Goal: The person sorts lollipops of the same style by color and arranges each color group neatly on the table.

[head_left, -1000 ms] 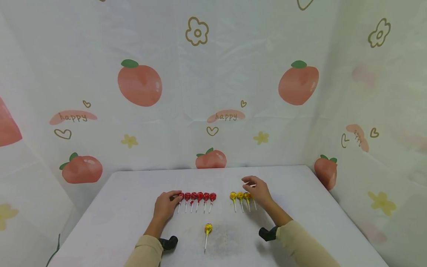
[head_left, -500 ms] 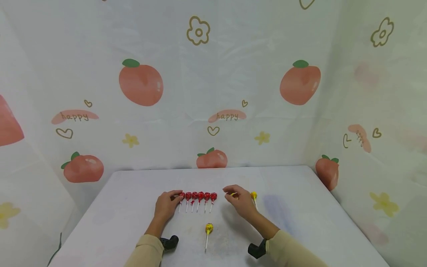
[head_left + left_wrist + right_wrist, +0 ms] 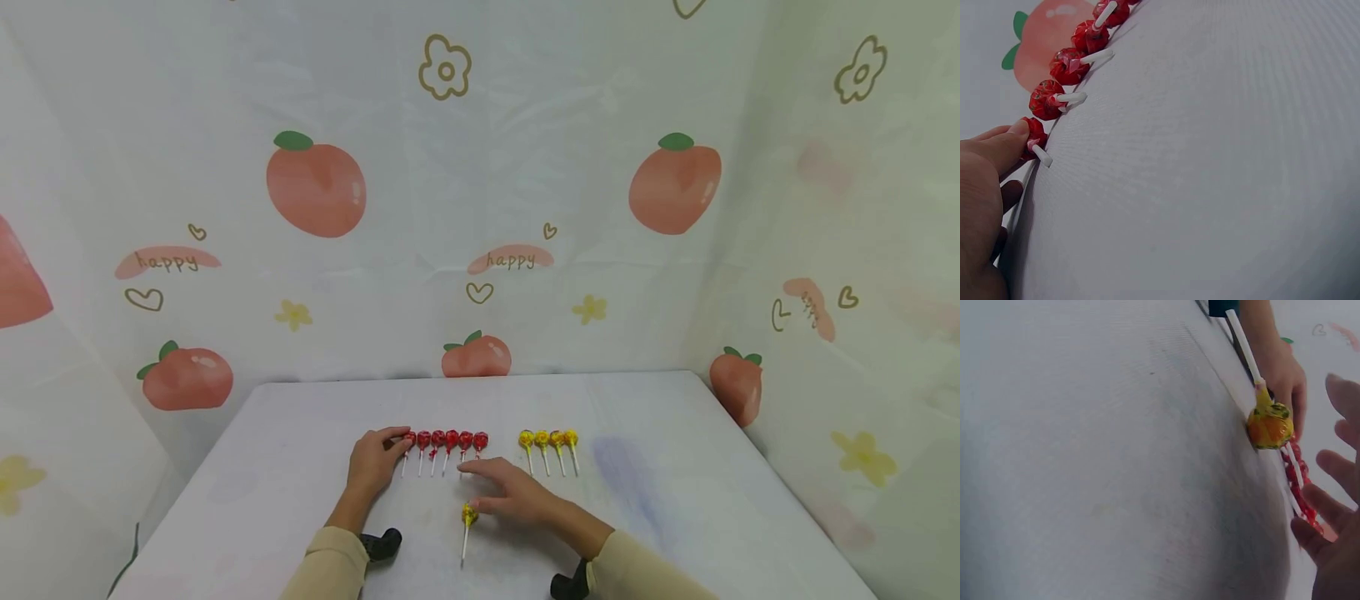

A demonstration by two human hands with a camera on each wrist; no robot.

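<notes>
My left hand (image 3: pixel 372 462) pinches the head of the leftmost red lollipop (image 3: pixel 1036 136) between thumb and fingers, its white stick pointing toward me. That lollipop ends a row of several red lollipops (image 3: pixel 438 440) lying side by side. My right hand (image 3: pixel 521 493), fingers spread and parted, reaches over the table with its thumb tip right at the head of a single yellow lollipop (image 3: pixel 1269 429). This lollipop lies apart, nearer to me, stick toward me. In the head view, the right hand's fingertips overlap sticks of the red row.
Several yellow lollipops (image 3: pixel 557 438) form a second row to the right of the red ones. Everything lies on a white table (image 3: pixel 300 408), whose far edge meets a curtain (image 3: pixel 405 183) printed with fruit. Dark wrist mounts (image 3: pixel 381 546) stick out from the sleeves.
My right hand has moved left and toward me, from the yellow row to the single yellow lollipop, uncovering that row. My left hand stays on the leftmost red lollipop.
</notes>
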